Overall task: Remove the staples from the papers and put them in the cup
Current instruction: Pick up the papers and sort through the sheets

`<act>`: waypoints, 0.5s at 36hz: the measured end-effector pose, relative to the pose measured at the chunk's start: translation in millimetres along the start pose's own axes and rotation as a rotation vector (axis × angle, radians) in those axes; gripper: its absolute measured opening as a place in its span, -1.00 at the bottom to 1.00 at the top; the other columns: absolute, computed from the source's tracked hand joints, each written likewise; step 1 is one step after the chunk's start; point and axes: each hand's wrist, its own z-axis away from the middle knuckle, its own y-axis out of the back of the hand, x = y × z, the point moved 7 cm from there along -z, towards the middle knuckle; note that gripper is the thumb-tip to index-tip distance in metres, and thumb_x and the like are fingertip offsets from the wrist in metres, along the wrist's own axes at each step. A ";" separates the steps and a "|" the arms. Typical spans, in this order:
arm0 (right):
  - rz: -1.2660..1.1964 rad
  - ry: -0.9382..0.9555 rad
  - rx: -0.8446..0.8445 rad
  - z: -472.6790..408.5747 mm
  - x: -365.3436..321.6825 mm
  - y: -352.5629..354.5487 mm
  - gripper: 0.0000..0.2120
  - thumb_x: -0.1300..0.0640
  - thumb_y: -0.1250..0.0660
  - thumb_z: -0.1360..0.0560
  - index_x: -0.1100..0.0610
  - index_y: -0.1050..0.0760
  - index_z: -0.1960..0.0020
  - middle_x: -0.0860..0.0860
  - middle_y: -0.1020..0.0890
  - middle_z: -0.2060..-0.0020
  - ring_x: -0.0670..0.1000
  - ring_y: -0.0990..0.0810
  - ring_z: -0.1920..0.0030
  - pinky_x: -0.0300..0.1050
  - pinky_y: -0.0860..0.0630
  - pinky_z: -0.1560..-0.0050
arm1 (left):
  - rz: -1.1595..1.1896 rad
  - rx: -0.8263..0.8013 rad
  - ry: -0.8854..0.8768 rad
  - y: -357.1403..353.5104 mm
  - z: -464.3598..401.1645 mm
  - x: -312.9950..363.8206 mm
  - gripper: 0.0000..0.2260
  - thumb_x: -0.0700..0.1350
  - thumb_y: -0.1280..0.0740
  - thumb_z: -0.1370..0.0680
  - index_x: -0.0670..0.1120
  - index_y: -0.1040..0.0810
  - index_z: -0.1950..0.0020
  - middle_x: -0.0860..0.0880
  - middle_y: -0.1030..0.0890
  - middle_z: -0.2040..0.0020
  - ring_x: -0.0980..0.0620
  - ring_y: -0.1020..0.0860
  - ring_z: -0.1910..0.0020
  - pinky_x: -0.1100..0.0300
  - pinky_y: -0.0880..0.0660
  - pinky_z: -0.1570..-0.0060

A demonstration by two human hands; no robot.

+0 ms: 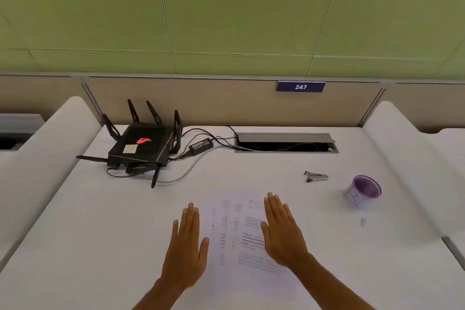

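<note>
Printed white papers [239, 241] lie flat on the white desk in front of me. My left hand [186, 249] is held flat, palm down, just left of the papers, holding nothing. My right hand [281, 231] is also flat with fingers extended, over the right part of the papers, holding nothing. A small metal staple remover [315, 176] rests on the desk beyond my right hand. A paper cup with a purple inside [363, 190] stands to the right of it. No staple can be made out on the papers.
A black router with antennas [143, 145] and its cables and power brick [201, 145] sit at the back left. An open cable hatch [285, 142] is set into the desk at the back. A small light scrap [362, 221] lies near the cup. White dividers flank the desk.
</note>
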 end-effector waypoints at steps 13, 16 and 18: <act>-0.018 -0.103 -0.140 46.5 4.8 -54.3 -0.33 -0.14 0.12 -0.69 0.17 0.17 -0.68 0.03 0.17 -0.68 0.03 0.16 -0.68 0.13 0.12 -0.65 | 0.029 -0.085 0.075 -61.0 62.4 -26.2 -0.26 0.28 0.14 -0.67 -0.09 0.28 -0.72 0.02 0.34 -0.73 -0.01 0.25 -0.73 -0.01 0.36 -0.65; -0.106 -0.163 -0.120 36.2 11.4 -53.6 -0.30 -0.13 -0.06 -0.67 0.16 0.03 -0.69 0.04 0.00 -0.68 0.03 0.02 -0.68 0.10 0.03 -0.66 | 0.064 -0.086 0.126 -50.4 53.2 -25.9 -0.19 0.21 -0.04 -0.66 -0.05 0.44 -0.67 0.02 0.36 -0.72 0.02 0.18 -0.74 -0.09 0.31 -0.69; -0.160 -0.218 -0.061 28.9 18.0 -49.1 -0.31 -0.11 -0.24 -0.61 0.15 -0.17 -0.65 0.10 -0.31 -0.60 0.11 -0.28 -0.60 0.12 -0.23 -0.58 | 0.118 -0.080 0.177 -41.6 43.1 -27.5 -0.11 0.11 -0.20 -0.67 -0.01 0.47 -0.66 -0.02 0.09 -0.76 0.00 -0.09 -0.73 -0.05 0.22 -0.71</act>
